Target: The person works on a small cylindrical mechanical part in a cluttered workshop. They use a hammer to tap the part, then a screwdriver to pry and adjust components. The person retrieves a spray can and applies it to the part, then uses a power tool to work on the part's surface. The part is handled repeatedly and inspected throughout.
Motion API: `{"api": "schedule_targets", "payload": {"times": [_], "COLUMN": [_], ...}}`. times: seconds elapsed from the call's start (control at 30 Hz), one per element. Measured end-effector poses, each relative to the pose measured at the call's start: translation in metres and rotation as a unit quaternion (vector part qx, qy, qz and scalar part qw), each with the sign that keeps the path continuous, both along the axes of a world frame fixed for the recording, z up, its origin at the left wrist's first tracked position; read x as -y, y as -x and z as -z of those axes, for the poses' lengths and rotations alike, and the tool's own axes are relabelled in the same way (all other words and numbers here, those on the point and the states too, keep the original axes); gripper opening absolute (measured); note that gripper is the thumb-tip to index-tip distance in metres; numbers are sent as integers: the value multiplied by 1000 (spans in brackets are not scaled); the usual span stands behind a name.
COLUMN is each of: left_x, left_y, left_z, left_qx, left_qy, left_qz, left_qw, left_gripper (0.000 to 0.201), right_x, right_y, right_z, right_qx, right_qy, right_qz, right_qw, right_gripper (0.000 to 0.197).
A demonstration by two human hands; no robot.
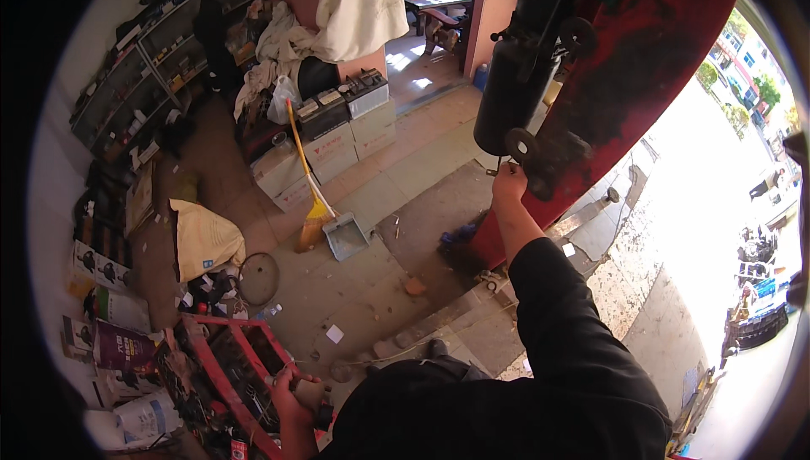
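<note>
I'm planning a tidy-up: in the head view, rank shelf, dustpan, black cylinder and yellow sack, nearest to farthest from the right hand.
1. Black cylinder: just above the right hand.
2. Dustpan: left, on the floor.
3. Yellow sack: farther left.
4. Shelf: far upper left.

You stand in a mechanical repair workshop. Referenced to the large red metal body (629, 80): a black cylinder (506, 106) is mounted at its left; farther left, batteries (325, 114) sit on cartons (331, 154); beyond, shelving (145, 55) holds small items, possibly parts, too dim to confirm; lower left, a red frame (224, 320) contains tools; right, sunlit ground (679, 194).
</note>
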State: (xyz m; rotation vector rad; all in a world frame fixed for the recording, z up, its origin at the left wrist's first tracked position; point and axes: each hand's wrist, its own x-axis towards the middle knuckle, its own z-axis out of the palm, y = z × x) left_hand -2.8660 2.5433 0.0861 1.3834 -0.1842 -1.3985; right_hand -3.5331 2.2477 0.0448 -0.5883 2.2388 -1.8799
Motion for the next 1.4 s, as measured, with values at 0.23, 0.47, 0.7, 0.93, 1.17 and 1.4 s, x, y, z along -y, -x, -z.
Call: {"api": "schedule_targets", "payload": {"times": [0.23, 0.47, 0.7, 0.93, 1.17, 1.4], "left_x": [-1, 33, 62, 54, 29, -7], "left_y": [-3, 12, 20, 14, 3, -26], "left_z": [11, 0, 4, 18, 21, 20], "left_qx": [-1, -30, -66, -71, -37, -43], "left_qy": [6, 17, 3, 30, -1, -24], "left_qz": [-4, 38, 77, 67, 15, -19], "left_qw": [1000, 999, 995, 995, 999, 999], "left_gripper": [15, 16, 16, 15, 14, 15], "right_x": [-23, -71, -53, -35, -12, 17], "right_y": [-31, -5, 27, 4, -31, 11], "right_z": [-7, -221, -381, -364, -173, -93], "right_qx": [55, -492, -770, -782, -685, -642], "right_qy": [-132, -137, -347, -437, -491, -518], "right_qz": [-15, -61, -54, -229, -341, -320], "right_qw": [990, 858, 534, 381, 417, 467], "right_gripper": [36, 22, 13, 11, 20, 18]}}
